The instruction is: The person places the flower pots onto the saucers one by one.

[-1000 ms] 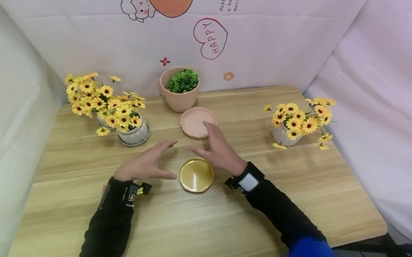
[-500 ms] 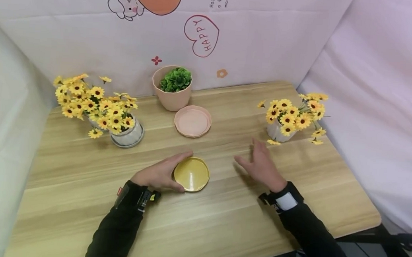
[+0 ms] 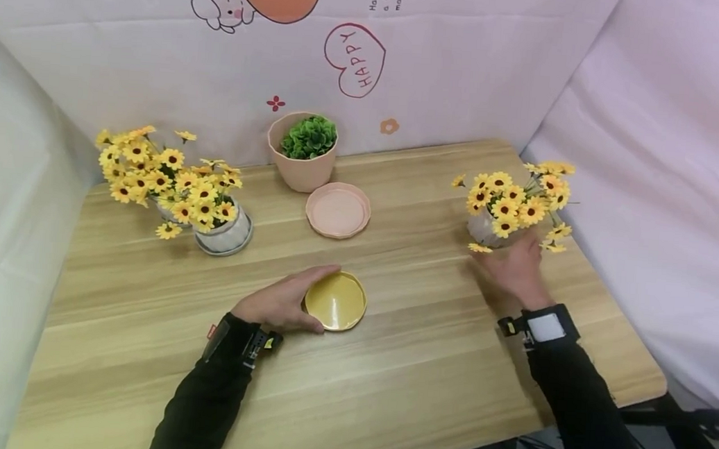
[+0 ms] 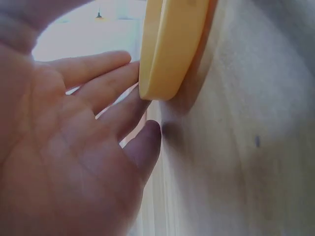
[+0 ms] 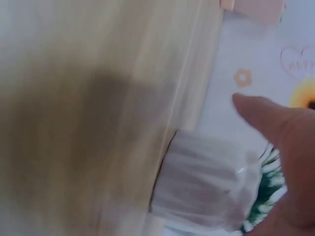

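White cloth [image 3: 471, 58] printed with cartoons backs a wood-grain table [image 3: 413, 353]; take the yellow dish [image 3: 336, 303], near the middle of the head view, as the clock's centre. At twelve lies a pink saucer [image 3: 338, 210], and just beside it, at eleven, a pink pot [image 3: 302, 173] of green leaves [image 3: 309, 137] stands upright. At ten, the left daisies [image 3: 202, 192] crowd over a pale pot [image 3: 229, 233] on a grey saucer [image 3: 232, 252]. At two, the right daisies [image 3: 505, 201] top the white pot [image 5: 202, 182], upright on the table. The left hand [image 3: 281, 304] is at nine, thumb and fingers curved about the dish's rim and holding it; whether the dish lies flat or is slightly raised is unclear. The right hand [image 3: 515, 271] is just off the white pot's five-o'clock side, thumb and fingers spread; some fingertips are hidden, so contact is uncertain. I judge the step in hand to be getting hold of the white pot while the left hand minds the dish. That grip looks not yet made; it calls for the right thumb and fingers to close on the pot's sides, below the right daisies.
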Available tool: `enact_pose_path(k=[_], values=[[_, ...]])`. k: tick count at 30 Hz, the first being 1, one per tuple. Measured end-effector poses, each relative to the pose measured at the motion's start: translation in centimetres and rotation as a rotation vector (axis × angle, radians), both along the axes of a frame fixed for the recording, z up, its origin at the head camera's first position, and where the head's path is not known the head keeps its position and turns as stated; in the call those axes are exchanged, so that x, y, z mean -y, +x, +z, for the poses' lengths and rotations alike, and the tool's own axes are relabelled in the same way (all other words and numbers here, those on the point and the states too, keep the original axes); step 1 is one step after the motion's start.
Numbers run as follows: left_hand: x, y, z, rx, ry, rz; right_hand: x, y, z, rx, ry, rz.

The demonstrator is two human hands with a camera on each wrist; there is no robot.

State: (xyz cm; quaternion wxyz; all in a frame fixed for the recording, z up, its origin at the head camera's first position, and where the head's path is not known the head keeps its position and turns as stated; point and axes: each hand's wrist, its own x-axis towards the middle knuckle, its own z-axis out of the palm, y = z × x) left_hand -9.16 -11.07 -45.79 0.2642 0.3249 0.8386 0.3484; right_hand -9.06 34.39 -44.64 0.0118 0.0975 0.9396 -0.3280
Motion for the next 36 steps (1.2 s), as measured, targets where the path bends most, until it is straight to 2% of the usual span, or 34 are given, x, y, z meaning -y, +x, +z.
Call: enact_pose_path(k=[5, 11, 13, 18, 22, 27, 36], values=[[0.3, -0.3, 0.0, -0.016, 0.008, 0.054, -0.9, -2.7, -0.6, -0.275, -0.072, 0.070], [0.8, -0.9, -0.4, -0.055, -0.007, 0.119, -0.7, -4.6, -1.3, -0.467, -0.120, 0.036], [0.9, -1.0, -0.5, -0.065, -0.007, 0.145, -0.7, -4.7, -1.5, -0.448, -0.127, -0.001], [1.0, -1.5, -0.8, -0.102, 0.001, 0.218, -0.6, -4.7, -1.7, -0.308, -0.166, -0.094], [1.1, -1.7, -0.9, -0.125, 0.015, 0.272, -0.6, -5.3, -1.6, -0.288, -0.153, -0.047], [1.2, -1.8, -0.9, -0.113, 0.012, 0.291, -0.6, -6.0, -1.4, -0.260, -0.135, 0.032], [1.0, -1.8, -1.0, -0.065, 0.004, 0.287, -0.4, -5.4, -0.8, -0.185, -0.102, 0.034]])
